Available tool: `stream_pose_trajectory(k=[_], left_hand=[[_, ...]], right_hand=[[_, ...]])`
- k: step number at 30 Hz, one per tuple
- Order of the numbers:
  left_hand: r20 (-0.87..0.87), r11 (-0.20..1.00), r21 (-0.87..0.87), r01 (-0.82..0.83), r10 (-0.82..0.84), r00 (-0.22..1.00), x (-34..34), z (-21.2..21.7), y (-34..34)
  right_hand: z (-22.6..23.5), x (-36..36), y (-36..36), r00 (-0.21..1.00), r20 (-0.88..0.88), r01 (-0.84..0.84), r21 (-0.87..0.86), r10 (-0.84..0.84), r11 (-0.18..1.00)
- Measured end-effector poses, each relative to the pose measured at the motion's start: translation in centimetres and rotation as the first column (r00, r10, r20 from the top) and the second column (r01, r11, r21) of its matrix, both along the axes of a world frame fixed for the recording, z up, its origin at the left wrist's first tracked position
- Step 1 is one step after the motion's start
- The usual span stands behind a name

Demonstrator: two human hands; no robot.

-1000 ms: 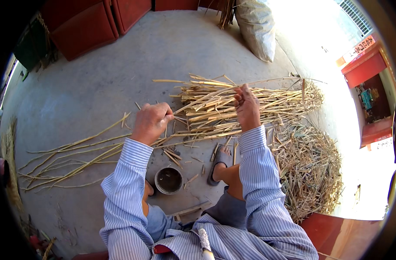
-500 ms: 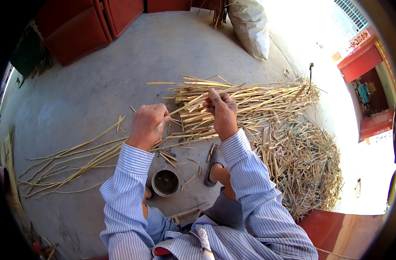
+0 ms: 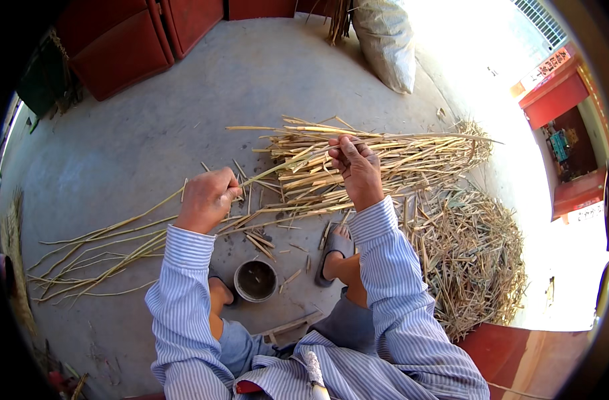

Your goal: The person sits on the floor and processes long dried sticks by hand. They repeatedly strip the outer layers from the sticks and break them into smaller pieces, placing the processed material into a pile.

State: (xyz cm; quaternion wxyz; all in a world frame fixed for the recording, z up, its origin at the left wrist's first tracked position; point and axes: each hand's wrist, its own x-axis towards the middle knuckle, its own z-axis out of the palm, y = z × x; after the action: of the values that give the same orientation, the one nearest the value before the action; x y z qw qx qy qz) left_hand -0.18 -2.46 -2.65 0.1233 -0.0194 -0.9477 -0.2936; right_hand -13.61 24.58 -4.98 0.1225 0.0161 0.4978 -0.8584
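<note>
My left hand (image 3: 209, 200) is closed on one end of a long dry plant stalk (image 3: 281, 167). From there the stalk slants up to my right hand (image 3: 358, 172), which pinches it between thumb and fingers. A thin stretch of stalk runs on past my right hand toward the right. Beneath and beyond that hand lies a thick bundle of straw-coloured stalks (image 3: 411, 157) on the floor. Several long, thin greenish-yellow stalks (image 3: 111, 257) fan out to the left, below my left hand. Short broken pieces (image 3: 260, 247) are scattered between my feet and the bundle.
A dark round bowl (image 3: 256, 281) stands between my sandalled feet. At the right lies a heap of stripped husks and short bits (image 3: 474, 260). A whitish sack (image 3: 386, 43) leans at the far side. Red padded furniture (image 3: 121, 50) stands far left, with a broom-like bundle (image 3: 14, 260) at the left edge.
My hands have moved farther apart, the left one down and left, the right one to the right. A dark, thin stalk end near the right hand has swung from steep to nearly level.
</note>
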Motion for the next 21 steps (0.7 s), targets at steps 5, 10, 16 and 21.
stream_pose_trajectory(k=[5, 10, 16, 21], left_hand=[[-0.048, 0.998, -0.068, 0.013, -0.016, 0.999, 0.4, -0.4, 0.1], [0.065, 0.989, -0.131, -0.071, 0.080, 0.995, 2.4, 0.2, -4.7], [0.073, 0.994, 0.101, 0.044, -0.052, 0.996, 1.0, -1.1, -1.3], [-0.108, 0.988, 0.152, 0.009, 0.007, 0.994, -0.7, -0.3, 1.7]], right_hand=[[0.1, -0.7, -0.4, 0.985, 0.008, 0.168, 0.124, -0.171, 0.978], [0.5, -3.3, 4.2, 0.946, 0.033, 0.315, 0.130, -0.321, 0.940], [-0.5, 0.2, -0.5, 0.991, 0.079, 0.103, 0.051, -0.107, 0.993], [0.0, 1.0, -1.0, 0.994, 0.087, 0.058, 0.069, -0.064, 0.996]])
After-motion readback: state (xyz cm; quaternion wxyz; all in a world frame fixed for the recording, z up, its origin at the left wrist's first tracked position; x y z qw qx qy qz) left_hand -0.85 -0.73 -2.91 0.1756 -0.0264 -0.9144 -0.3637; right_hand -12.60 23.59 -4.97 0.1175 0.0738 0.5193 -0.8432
